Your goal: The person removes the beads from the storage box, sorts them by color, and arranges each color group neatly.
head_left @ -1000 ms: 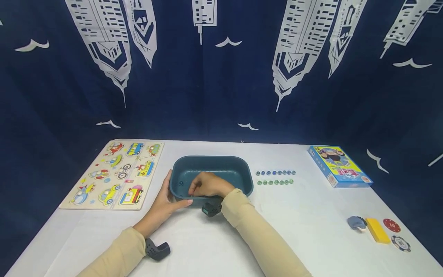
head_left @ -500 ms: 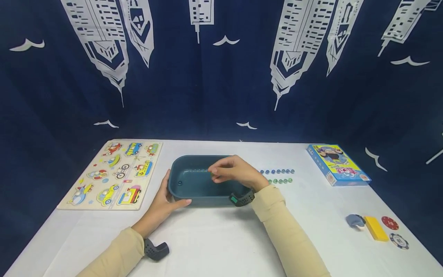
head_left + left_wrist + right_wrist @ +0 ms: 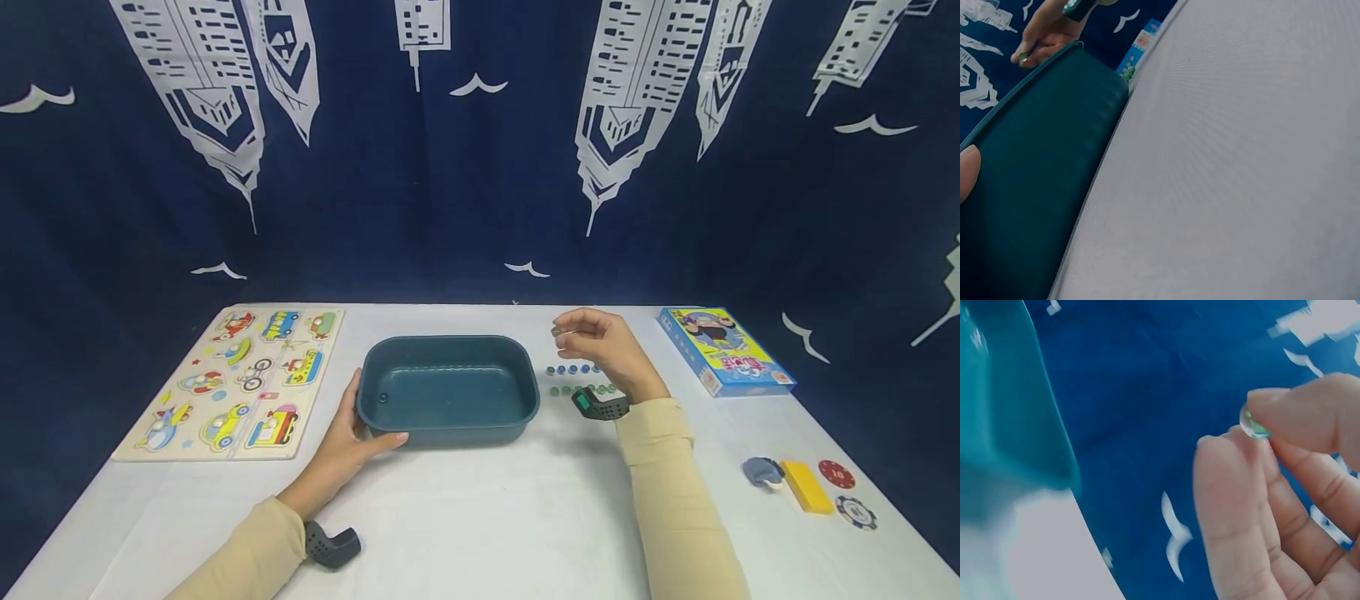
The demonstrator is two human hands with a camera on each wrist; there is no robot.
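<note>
My left hand (image 3: pixel 348 437) holds the dark teal plastic tub (image 3: pixel 450 435) at its front left corner, thumb on the front wall and fingers along the left side. One small marble (image 3: pixel 383 397) lies inside the tub at the left. Right of the tub, my right hand (image 3: pixel 607 346) is raised above the table and pinches a clear marble with green inside (image 3: pixel 1252 424) between thumb and fingertips. Beneath that hand lie a row of blue marbles (image 3: pixel 573 369) and a row of green marbles (image 3: pixel 566 391), both partly hidden by it.
A wooden picture puzzle board (image 3: pixel 232 379) lies left of the tub. At the back right is a blue and yellow box (image 3: pixel 723 350). Near the right edge lie a grey-blue object (image 3: pixel 762 472), a yellow block (image 3: pixel 807 487), a red chip (image 3: pixel 836 474) and a black-and-white chip (image 3: pixel 856 512).
My right hand has come up out of the tub with the marble and moved right, over the marble rows. The left hand has stayed on the tub; the view has shifted slightly.
</note>
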